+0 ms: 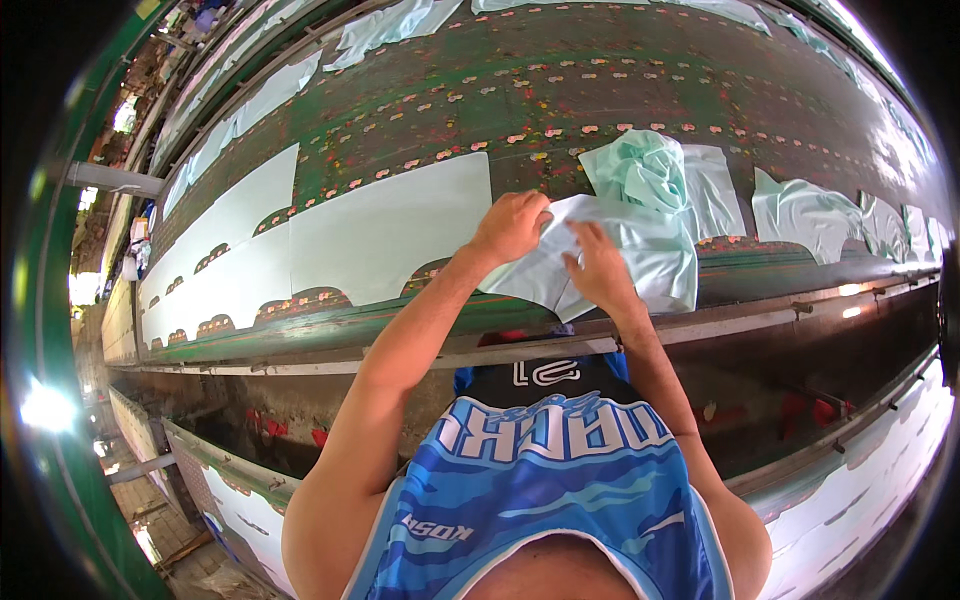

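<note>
A pale mint fabric piece (598, 272) lies rumpled along the near edge of a long, dark green printing table (530, 90). My left hand (512, 226) pinches this piece at its upper left corner. Just right of it, my right hand (596, 258) is over the same piece with fingers apart and slightly bent, apparently touching it. Behind both hands a bunched heap of mint fabric (645, 170) sits on a flatter piece. To the left, smooth pale panels (390, 225) lie flat on the table.
More wrinkled mint pieces (805, 220) lie along the table to the right, others along the far rows. A metal rail (760, 314) runs along the near edge at my waist. Another long table (870, 490) is behind me, and a green beam (50, 300) stands far left.
</note>
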Available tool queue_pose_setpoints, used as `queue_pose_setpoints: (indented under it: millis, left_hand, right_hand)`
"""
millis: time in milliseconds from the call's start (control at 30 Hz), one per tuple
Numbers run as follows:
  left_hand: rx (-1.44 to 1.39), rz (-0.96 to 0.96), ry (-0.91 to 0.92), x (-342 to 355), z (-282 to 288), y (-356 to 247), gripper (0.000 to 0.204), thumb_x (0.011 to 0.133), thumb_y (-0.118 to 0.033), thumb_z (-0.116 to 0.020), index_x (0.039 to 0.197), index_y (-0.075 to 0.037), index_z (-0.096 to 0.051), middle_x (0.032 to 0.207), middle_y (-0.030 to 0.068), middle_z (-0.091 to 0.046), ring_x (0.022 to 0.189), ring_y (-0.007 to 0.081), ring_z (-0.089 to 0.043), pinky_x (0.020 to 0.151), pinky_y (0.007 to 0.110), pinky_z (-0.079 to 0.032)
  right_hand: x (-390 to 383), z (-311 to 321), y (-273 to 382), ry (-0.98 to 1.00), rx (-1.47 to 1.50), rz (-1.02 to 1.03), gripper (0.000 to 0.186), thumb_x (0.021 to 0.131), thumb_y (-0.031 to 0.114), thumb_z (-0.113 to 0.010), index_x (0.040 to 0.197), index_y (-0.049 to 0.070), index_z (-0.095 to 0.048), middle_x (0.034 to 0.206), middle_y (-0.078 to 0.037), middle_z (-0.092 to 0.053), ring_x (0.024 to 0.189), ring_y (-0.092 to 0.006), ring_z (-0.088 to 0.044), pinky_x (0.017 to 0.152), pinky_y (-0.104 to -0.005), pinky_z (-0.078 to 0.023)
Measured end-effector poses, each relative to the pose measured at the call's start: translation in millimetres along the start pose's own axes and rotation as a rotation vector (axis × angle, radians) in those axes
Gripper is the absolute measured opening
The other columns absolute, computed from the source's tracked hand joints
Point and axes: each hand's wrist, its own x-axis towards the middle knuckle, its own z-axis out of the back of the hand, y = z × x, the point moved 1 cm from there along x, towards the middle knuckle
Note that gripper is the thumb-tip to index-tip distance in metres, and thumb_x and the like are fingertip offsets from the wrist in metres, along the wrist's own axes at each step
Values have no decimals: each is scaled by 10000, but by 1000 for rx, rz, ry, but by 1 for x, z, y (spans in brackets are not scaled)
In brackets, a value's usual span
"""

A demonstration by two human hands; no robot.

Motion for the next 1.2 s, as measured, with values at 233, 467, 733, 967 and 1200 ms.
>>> queue_pose_setpoints:
  millis: [233, 467, 733, 967, 1200]
  left_hand:
    - [-468, 182, 150, -28, 75, -89, 165, 988, -177, -702, 968, -16, -670, 791, 94, -671, 688, 198, -629, 635, 337, -490]
    - [-608, 185, 104, -83, 107, -68, 180, 993, -165, -705, 931, 1, -672, 882, 58, -670, 772, 175, -629, 719, 321, -502]
    - [-1053, 414, -253, -171, 117, -35, 143, 1034, -185, -679, 997, -56, -630, 865, -49, -597, 743, 39, -477, 649, 241, -381]
    - [-1532, 123, -506, -202, 141, -16, 91, 1021, -145, -676, 993, -80, -619, 969, 20, -538, 836, 116, -539, 726, 260, -444]
    - [-1700, -41, -706, -217, 165, 11, 75, 972, -93, -656, 1044, -102, -637, 1164, 78, -600, 979, 221, -669, 826, 396, -574]
  right_hand:
    - [10, 66, 30, -11, -61, 387, 231, 776, -75, -658, 913, 86, -749, 1261, -123, -676, 1228, -359, -597, 1085, -460, -449]
    - [4, 72, -24, 90, -340, 388, 258, 728, -58, -586, 736, 119, -774, 1071, -58, -744, 1081, -262, -668, 1068, -449, -435]
    - [-13, 101, -47, 49, -401, 181, 308, 754, -50, -548, 843, 88, -808, 1014, -116, -714, 1012, -348, -661, 961, -435, -480]
    - [-9, 132, -42, -134, -423, 30, 264, 829, -77, -557, 907, 16, -792, 1052, -130, -724, 1019, -342, -669, 920, -423, -507]
    - [-1, 136, -46, -210, -231, -31, 199, 929, -44, -570, 937, -7, -765, 1028, -103, -710, 980, -244, -686, 861, -344, -521]
